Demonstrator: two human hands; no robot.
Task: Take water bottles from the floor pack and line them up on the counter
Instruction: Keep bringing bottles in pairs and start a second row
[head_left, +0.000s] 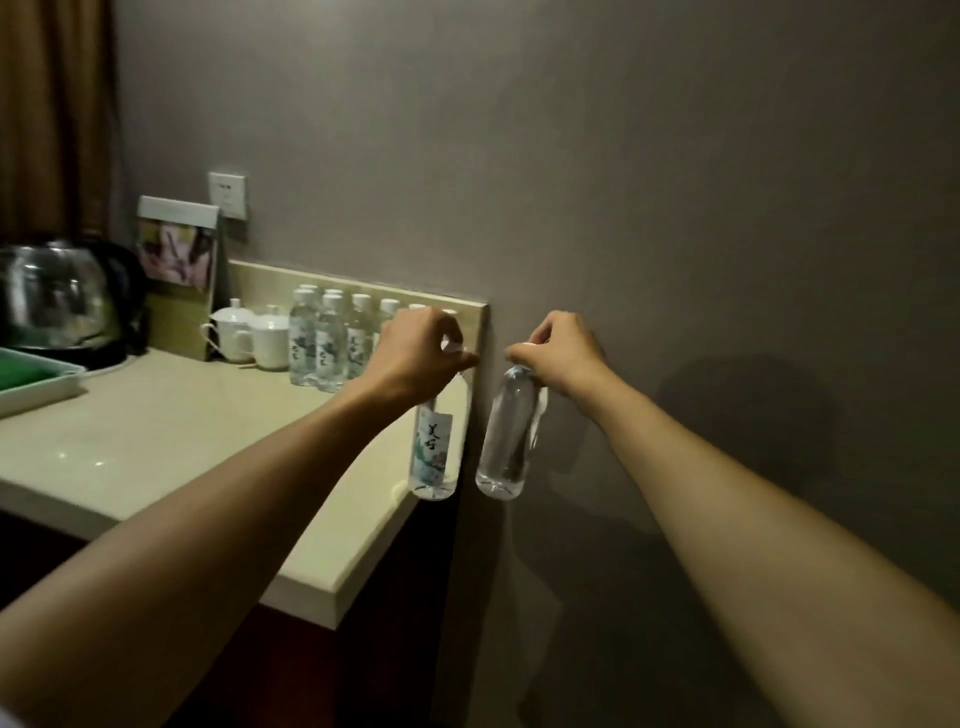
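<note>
My left hand grips a clear water bottle by its white cap; the bottle hangs above the right end of the beige counter, its label facing me. My right hand holds a second water bottle by its top, hanging in the air just past the counter's right edge, in front of the wall. Several bottles with white caps stand in a line along the counter's backsplash, partly hidden behind my left hand. The floor pack is out of view.
Two white lidded cups stand left of the bottle line. A glass kettle and a green tray sit at the counter's left end. A framed card leans under a wall socket. The grey wall is close on the right.
</note>
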